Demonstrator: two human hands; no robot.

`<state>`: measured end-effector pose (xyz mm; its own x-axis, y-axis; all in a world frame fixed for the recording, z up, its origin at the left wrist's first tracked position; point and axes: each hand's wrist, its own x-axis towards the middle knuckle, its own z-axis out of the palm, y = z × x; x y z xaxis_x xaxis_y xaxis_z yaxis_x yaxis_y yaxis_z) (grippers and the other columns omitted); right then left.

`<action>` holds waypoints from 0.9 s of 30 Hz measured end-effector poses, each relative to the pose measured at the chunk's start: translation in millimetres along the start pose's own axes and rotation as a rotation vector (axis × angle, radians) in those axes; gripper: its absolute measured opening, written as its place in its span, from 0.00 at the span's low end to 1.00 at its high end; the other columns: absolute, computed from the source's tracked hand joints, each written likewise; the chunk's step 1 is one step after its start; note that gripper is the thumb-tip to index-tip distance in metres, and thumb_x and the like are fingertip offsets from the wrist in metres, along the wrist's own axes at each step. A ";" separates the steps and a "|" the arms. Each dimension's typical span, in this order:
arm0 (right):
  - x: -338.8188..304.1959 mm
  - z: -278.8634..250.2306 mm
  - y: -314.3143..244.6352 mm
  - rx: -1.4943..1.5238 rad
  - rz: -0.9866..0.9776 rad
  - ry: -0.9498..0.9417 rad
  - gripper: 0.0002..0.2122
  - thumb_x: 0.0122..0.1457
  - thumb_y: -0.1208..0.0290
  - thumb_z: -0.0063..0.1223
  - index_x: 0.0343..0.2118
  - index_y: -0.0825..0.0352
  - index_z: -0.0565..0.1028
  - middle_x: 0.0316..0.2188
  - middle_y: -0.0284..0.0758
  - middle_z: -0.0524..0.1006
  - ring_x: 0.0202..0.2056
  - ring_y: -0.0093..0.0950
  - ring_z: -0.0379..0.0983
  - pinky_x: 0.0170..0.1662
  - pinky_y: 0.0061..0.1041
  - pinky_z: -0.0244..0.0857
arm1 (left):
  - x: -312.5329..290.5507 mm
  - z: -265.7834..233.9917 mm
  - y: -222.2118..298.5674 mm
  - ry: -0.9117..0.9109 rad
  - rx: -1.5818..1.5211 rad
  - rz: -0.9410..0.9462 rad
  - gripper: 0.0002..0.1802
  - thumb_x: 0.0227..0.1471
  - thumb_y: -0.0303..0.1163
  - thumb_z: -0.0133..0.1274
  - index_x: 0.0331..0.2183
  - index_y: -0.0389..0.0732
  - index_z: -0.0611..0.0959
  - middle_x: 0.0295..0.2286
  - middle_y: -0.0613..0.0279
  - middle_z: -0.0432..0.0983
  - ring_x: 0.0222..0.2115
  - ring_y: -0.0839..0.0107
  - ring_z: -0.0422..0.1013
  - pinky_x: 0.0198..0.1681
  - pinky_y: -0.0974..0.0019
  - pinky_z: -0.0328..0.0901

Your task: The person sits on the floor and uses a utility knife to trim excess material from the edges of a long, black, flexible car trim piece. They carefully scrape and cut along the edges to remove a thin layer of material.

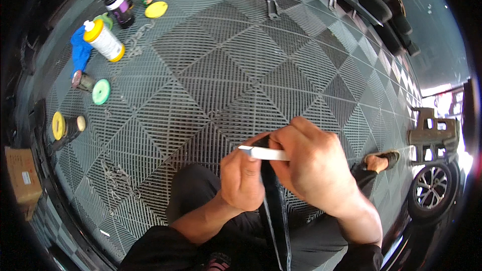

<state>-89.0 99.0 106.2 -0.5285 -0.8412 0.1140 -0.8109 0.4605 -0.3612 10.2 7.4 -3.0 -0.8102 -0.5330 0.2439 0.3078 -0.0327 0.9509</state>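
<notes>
My left hand [242, 179] is closed round the upper end of a long, narrow black strip [275, 206], its thumb lying along the strip's side. The strip runs down between my legs toward the lower edge. In my right hand [309, 163] is a slim white stick-like piece [271, 154] with a grey-blue slanted tip. It crosses over the black strip, its tip close to my left thumb. My right fingers also bend around the strip's top end, and their tips are hidden.
On the grey grated floor at left are a white-and-yellow bottle [105, 41], a dark bottle [118, 7], a blue cloth [80, 50] and round pads, one being green [101, 92]. A cardboard box [22, 175] stands far left. At right are a wheel [432, 190], a plastic step stool [434, 133] and a foot [381, 161].
</notes>
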 end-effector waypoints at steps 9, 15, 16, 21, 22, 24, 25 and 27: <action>13.0 7.2 16.6 -0.039 -0.059 0.082 0.09 0.44 0.73 0.62 0.23 0.66 0.71 0.21 0.37 0.71 0.20 0.38 0.72 0.22 0.35 0.69 | 3.8 -4.3 0.5 -0.009 0.035 -0.016 0.23 0.67 0.35 0.37 0.44 0.23 0.77 0.30 0.43 0.77 0.29 0.55 0.75 0.34 0.62 0.68; 15.5 -20.6 40.3 0.111 0.086 0.234 0.02 0.47 0.79 0.51 0.23 0.70 0.70 0.17 0.40 0.71 0.18 0.36 0.71 0.23 0.33 0.63 | 3.3 -1.1 -8.3 0.038 -0.168 -0.183 0.25 0.69 0.37 0.36 0.44 0.25 0.79 0.26 0.56 0.78 0.26 0.73 0.71 0.32 0.68 0.66; 18.4 -24.6 40.0 0.151 0.094 0.232 0.02 0.48 0.79 0.51 0.23 0.70 0.70 0.16 0.39 0.70 0.18 0.35 0.70 0.23 0.32 0.63 | 4.9 -0.3 -11.0 0.044 -0.190 -0.193 0.25 0.69 0.38 0.35 0.44 0.25 0.79 0.26 0.58 0.77 0.25 0.73 0.70 0.31 0.68 0.65; 38.6 -17.6 30.4 0.347 0.080 0.284 0.06 0.51 0.76 0.49 0.20 0.70 0.69 0.13 0.37 0.68 0.14 0.33 0.67 0.21 0.30 0.62 | 7.6 4.3 -35.7 0.059 -0.194 -0.185 0.26 0.70 0.40 0.34 0.42 0.28 0.80 0.23 0.64 0.72 0.23 0.77 0.64 0.28 0.69 0.61; 45.8 -10.1 25.6 0.374 0.059 0.290 0.06 0.51 0.76 0.49 0.20 0.70 0.69 0.13 0.38 0.68 0.13 0.34 0.67 0.20 0.31 0.62 | 6.2 3.2 -40.6 0.057 -0.175 -0.219 0.25 0.70 0.40 0.34 0.43 0.29 0.80 0.28 0.63 0.74 0.29 0.76 0.66 0.35 0.69 0.62; 68.7 4.1 10.0 0.335 -0.182 0.295 0.06 0.51 0.76 0.49 0.19 0.70 0.70 0.12 0.39 0.69 0.13 0.37 0.68 0.20 0.34 0.65 | 2.6 1.3 -52.5 0.048 -0.147 -0.286 0.25 0.70 0.40 0.34 0.46 0.29 0.78 0.40 0.60 0.78 0.41 0.74 0.71 0.48 0.67 0.64; 80.7 11.6 -1.2 0.333 -0.224 0.257 0.06 0.53 0.76 0.49 0.20 0.70 0.71 0.13 0.37 0.70 0.14 0.32 0.67 0.20 0.32 0.63 | 4.7 4.4 -54.7 0.061 -0.174 -0.226 0.23 0.69 0.39 0.35 0.46 0.30 0.78 0.42 0.59 0.77 0.44 0.72 0.70 0.50 0.66 0.64; 109.6 33.3 -26.0 0.402 -0.259 0.119 0.06 0.53 0.75 0.51 0.22 0.70 0.74 0.17 0.41 0.74 0.18 0.35 0.72 0.23 0.36 0.67 | 4.8 12.4 -66.8 0.104 -0.186 -0.140 0.19 0.68 0.35 0.37 0.47 0.31 0.77 0.43 0.55 0.76 0.46 0.68 0.70 0.50 0.61 0.64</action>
<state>-117.5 -14.6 97.3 -0.3667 -0.8645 0.3437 -0.7703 0.0751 -0.6332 -20.4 17.5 -63.0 -0.7987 -0.5961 0.0822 0.2905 -0.2624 0.9202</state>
